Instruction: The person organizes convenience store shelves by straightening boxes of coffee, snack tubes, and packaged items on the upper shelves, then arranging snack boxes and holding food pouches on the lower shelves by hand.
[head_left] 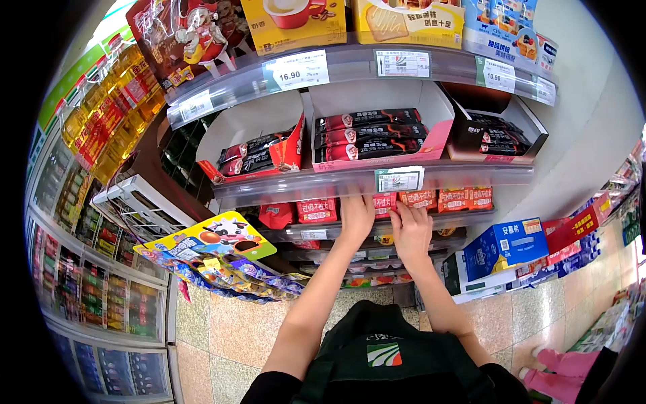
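Evidently, the red packet (384, 204) sat on the shelf (457, 219) between both hands. The right hand (412, 232), half curled, touched it; its hold couldn't be told. The left hand's (356, 217) fingers were partly hidden, opening and hold unclear. Above, the pink-edged carton (441, 143) held stacked dark sachets (370, 132).

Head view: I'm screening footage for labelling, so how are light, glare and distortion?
Head view: strong fisheye bending, the shelf edge curved and corners black; bright overall, with highlights on the oil bottles; left hand and right hand fairly crisp; fine print on the price tags soft.
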A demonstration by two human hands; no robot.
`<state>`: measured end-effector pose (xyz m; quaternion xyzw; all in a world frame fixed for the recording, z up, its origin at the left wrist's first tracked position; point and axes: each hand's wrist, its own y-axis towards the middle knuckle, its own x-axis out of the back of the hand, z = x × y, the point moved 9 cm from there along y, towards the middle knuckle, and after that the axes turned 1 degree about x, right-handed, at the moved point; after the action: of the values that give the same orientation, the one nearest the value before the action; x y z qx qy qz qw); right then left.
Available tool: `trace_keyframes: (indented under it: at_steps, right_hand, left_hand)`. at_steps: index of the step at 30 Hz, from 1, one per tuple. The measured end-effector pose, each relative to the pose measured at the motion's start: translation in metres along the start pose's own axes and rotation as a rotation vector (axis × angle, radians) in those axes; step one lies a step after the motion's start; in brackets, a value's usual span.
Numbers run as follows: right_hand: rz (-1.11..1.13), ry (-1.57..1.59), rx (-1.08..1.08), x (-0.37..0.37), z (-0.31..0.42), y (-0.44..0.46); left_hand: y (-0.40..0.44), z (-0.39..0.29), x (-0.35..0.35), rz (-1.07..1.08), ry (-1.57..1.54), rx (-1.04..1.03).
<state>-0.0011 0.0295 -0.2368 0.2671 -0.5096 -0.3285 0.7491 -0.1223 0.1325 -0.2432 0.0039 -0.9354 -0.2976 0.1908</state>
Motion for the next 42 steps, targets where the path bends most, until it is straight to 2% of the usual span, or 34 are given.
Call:
trace_keyframes:
  at_steps: [2,3,6,8,12,16,18,23,25,28,34,38,40,42]
  right_hand:
    - [0.017,0.04,-0.037,-0.007,-0.005,-0.003]
    - [0.034,0.081,-0.074,-0.009,-0.007,-0.003]
    - [0.078,0.187,-0.173,-0.013,-0.011,0.001]
    - [0.152,0.25,-0.224,-0.014,-0.012,0.006]
    - [0.258,0.343,-0.269,-0.024,-0.013,0.013]
    - [0.182,0.391,-0.162,-0.018,-0.005,0.019]
    - [0.251,0.359,-0.254,-0.023,-0.01,0.019]
    - [0.317,0.259,-0.261,-0.026,-0.009,0.021]
    - [0.164,0.234,-0.182,-0.013,-0.004,0.021]
    - [0.034,0.165,-0.181,-0.002,-0.006,0.007]
    - [0.018,0.028,-0.139,0.006,-0.012,0.001]
    - [-0.034,0.05,-0.134,0.016,-0.023,0.001]
    - [-0.163,0.114,-0.207,0.029,-0.043,0.001]
    - [-0.203,0.036,-0.258,0.039,-0.062,0.002]
  left_hand:
    - [-0.012,-0.025,0.014,-0.133,0.287,-0.166]
    - [-0.015,-0.03,0.017,-0.132,0.287,-0.166]
    - [-0.024,-0.039,0.026,-0.111,0.299,-0.113]
    - [-0.026,-0.02,0.017,0.075,0.395,0.152]
    - [-0.027,-0.012,0.023,0.02,0.337,0.154]
    - [-0.024,-0.003,0.026,-0.032,0.273,0.178]
    - [-0.021,0.0,0.029,-0.05,0.256,0.186]
    - [-0.017,-0.001,0.023,-0.035,0.317,0.212]
    - [-0.018,-0.001,0.021,-0.034,0.316,0.222]
    - [-0.019,-0.004,0.017,-0.04,0.271,0.219]
    - [-0.022,-0.013,0.015,-0.083,0.297,0.198]
    - [-0.023,-0.01,0.015,-0.06,0.214,0.156]
    - [-0.024,-0.009,0.015,-0.045,0.189,0.152]
    - [-0.024,-0.011,0.017,-0.053,0.177,0.133]
